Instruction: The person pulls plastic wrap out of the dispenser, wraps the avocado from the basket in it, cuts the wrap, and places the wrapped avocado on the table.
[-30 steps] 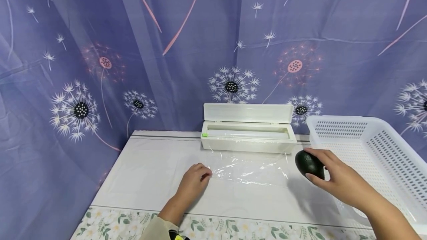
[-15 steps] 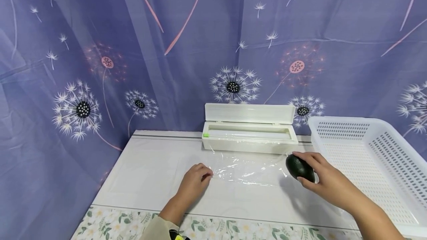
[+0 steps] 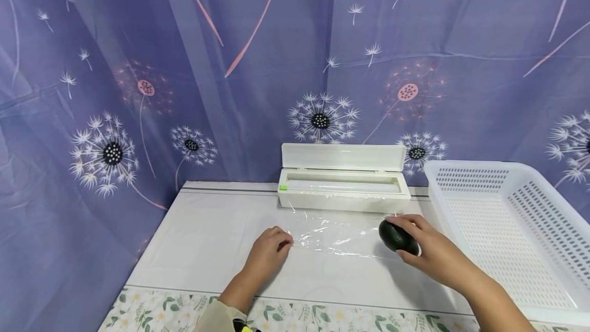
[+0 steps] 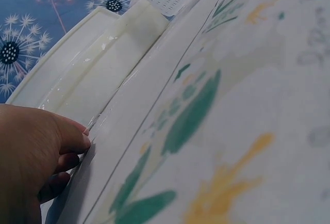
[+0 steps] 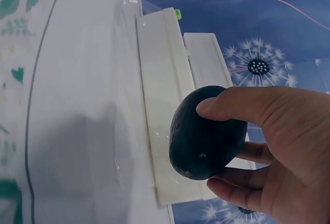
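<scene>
Dark green oval fruit, avocado-like (image 3: 397,235), right of centre in the lower half of the head view, up off the desk (image 3: 207,240), shadow below right. Right hand (image 3: 433,247) grips it, thumb one side, fingers the other. Fruit hides part of the right end of the clear film (image 3: 341,234), which lies center frame, wrinkled, shiny. Left hand (image 3: 267,250), lower middle-left, pinches the film's left edge between thumb and fingertips; light sleeve (image 3: 214,317) at bottom edge.

Film runs up to a long white box (image 3: 343,202) just behind it; lid (image 3: 341,157) raised, pale roll (image 3: 341,185) inside, green tab (image 3: 283,187) at its left end. Box blocks the far side. White perforated basket (image 3: 502,240) fills lower right, just beside the right hand; right forearm overlaps its near left side. Floral strip (image 3: 286,314) along the bottom; purple dandelion curtain (image 3: 249,117) behind everything.
</scene>
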Tool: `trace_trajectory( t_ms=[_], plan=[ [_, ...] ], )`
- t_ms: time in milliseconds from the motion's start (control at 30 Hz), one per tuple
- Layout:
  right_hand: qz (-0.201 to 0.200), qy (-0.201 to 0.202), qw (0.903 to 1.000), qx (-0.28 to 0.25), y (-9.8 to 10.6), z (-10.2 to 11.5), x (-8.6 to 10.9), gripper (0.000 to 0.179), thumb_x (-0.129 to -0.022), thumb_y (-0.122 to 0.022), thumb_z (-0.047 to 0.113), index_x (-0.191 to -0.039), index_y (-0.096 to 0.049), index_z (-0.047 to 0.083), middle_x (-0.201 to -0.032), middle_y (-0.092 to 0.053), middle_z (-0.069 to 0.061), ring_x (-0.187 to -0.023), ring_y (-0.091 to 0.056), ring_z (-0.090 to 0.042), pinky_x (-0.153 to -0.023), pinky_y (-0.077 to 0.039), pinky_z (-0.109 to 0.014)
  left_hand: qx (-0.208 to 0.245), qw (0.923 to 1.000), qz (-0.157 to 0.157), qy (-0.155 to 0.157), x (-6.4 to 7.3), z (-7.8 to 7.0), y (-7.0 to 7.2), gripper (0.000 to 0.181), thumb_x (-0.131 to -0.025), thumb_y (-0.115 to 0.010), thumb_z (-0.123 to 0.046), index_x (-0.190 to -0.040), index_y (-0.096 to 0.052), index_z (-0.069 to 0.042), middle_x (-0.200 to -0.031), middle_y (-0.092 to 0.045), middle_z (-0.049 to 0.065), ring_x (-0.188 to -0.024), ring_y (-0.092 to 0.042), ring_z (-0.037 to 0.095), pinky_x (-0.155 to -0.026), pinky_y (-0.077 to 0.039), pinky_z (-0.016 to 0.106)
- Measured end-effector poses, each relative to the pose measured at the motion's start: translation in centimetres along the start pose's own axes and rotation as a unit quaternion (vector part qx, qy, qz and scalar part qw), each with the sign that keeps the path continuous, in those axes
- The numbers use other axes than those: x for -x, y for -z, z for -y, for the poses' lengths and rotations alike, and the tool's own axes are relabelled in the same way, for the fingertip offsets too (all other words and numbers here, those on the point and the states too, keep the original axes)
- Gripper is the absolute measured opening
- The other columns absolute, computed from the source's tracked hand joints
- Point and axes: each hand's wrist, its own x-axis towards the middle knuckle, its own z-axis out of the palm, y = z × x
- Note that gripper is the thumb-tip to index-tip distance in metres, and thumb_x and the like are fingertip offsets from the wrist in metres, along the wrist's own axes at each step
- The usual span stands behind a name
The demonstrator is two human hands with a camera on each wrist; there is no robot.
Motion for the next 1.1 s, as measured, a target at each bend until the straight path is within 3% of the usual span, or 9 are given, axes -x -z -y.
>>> trace_trajectory(
  t_ms=[533, 1100],
  plan=[
    [0.027, -0.01, 0.9993, -0.023, -2.5, 1.4, -2.2, 0.076, -0.08, -0.081, 0.012, -0.145, -0.046, 0.026, -0.132, -0.05, -0.003, -0.096, -0.062, -0.02, -0.071, -0.051, -0.039, 0.0, 1.0, 0.003, 0.003, 0.2, -0.2, 0.3, 0.008, -0.087, -0.075, -0.012, -0.087, -0.071, -0.02, -0.089, -0.059, -0.013, -0.086, -0.055, 0.007, -0.076, -0.05, 0.026],
    [0.033, 0.012, 0.9993, -0.012, -4.8, 1.9, -4.2, 0.074, -0.079, -0.081, 0.011, -0.144, -0.047, 0.022, -0.133, -0.05, -0.009, -0.103, -0.06, -0.027, -0.077, -0.051, -0.043, 0.004, 0.9999, 0.001, 0.01, 0.2, -0.2, 0.2, 0.008, -0.087, -0.074, -0.012, -0.087, -0.072, -0.02, -0.089, -0.059, -0.014, -0.086, -0.055, 0.006, -0.077, -0.051, 0.027]
  ],
)
